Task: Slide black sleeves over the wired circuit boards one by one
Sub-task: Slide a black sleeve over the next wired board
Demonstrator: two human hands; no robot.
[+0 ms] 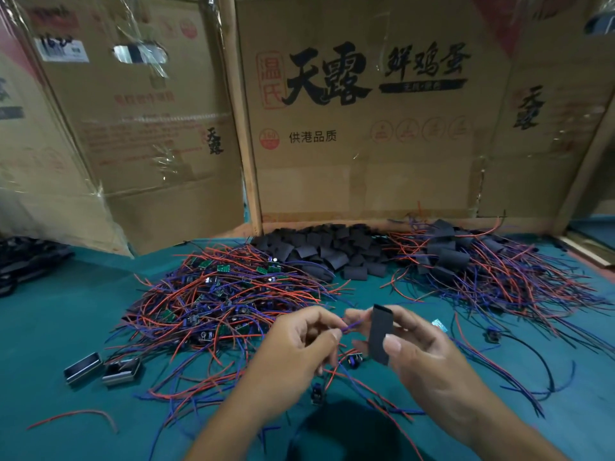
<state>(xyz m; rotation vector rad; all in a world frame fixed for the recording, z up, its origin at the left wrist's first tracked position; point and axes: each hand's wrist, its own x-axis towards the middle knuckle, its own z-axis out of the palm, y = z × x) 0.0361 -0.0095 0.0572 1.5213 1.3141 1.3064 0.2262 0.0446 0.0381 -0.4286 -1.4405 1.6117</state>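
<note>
My right hand (422, 354) pinches a flat black sleeve (380, 334), held upright between thumb and fingers. My left hand (299, 347) pinches the purple and red wire ends (349, 327) right at the sleeve's left edge. The board on those wires hangs below my hands, its wires trailing down. A pile of bare green circuit boards with red and purple wires (219, 304) lies to the left on the teal table. Loose black sleeves (326, 251) are heaped behind. Sleeved boards with wires (476, 264) are piled at the right.
Cardboard box walls (359, 128) stand close behind the piles. Two small metal housings (103, 367) lie at the front left. A dark heap (26, 261) sits at the far left edge. A loose red wire (76, 415) and a black cable (532, 357) lie on the teal cloth.
</note>
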